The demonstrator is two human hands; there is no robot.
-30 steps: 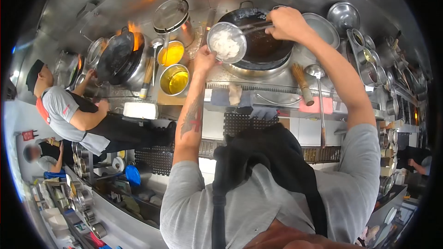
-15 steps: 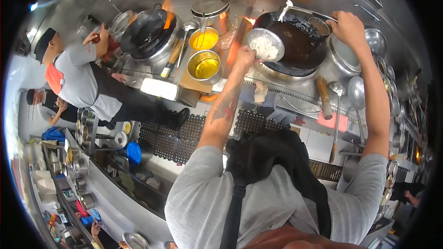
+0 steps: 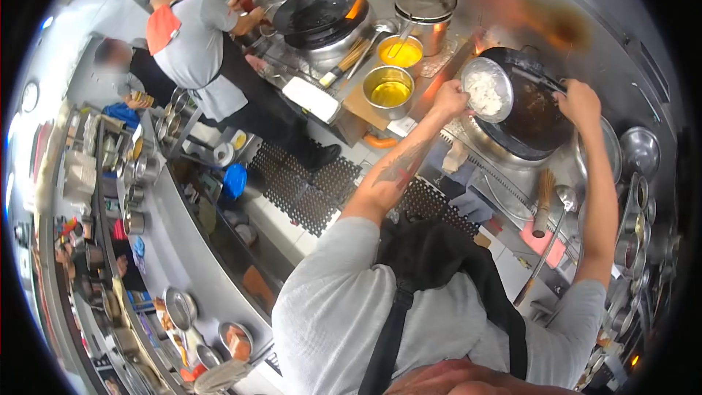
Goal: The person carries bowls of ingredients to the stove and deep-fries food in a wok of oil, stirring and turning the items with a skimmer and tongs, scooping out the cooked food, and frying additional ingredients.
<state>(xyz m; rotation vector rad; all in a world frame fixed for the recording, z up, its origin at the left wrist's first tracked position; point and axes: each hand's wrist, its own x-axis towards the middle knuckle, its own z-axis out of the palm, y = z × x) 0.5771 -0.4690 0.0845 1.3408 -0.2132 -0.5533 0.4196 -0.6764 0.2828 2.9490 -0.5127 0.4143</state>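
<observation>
My left hand point(image 3: 453, 100) grips the rim of a metal bowl point(image 3: 488, 90) that holds white pieces of food. The bowl is tilted a little at the left edge of a dark wok point(image 3: 532, 118). My right hand point(image 3: 580, 102) is closed around the handle of a utensil whose far end reaches over the wok near the bowl; its shape is blurred. Dark residue or liquid lies in the wok's bottom. Left of the bowl stand a pot of yellow oil point(image 3: 389, 91) and a pot of orange-yellow liquid point(image 3: 400, 51).
A co-worker point(image 3: 197, 36) stands at a second wok point(image 3: 314, 9) with a flame beside it. A bamboo brush point(image 3: 544, 201), a ladle point(image 3: 566, 196) and a pink cloth point(image 3: 542, 242) lie along the front edge. A strainer point(image 3: 425, 0) tops a tall pot.
The view has swung, so the stove sits further right. The bowl stays in my left hand beside the wok. White food that hung from the utensil over the wok no longer shows there.
</observation>
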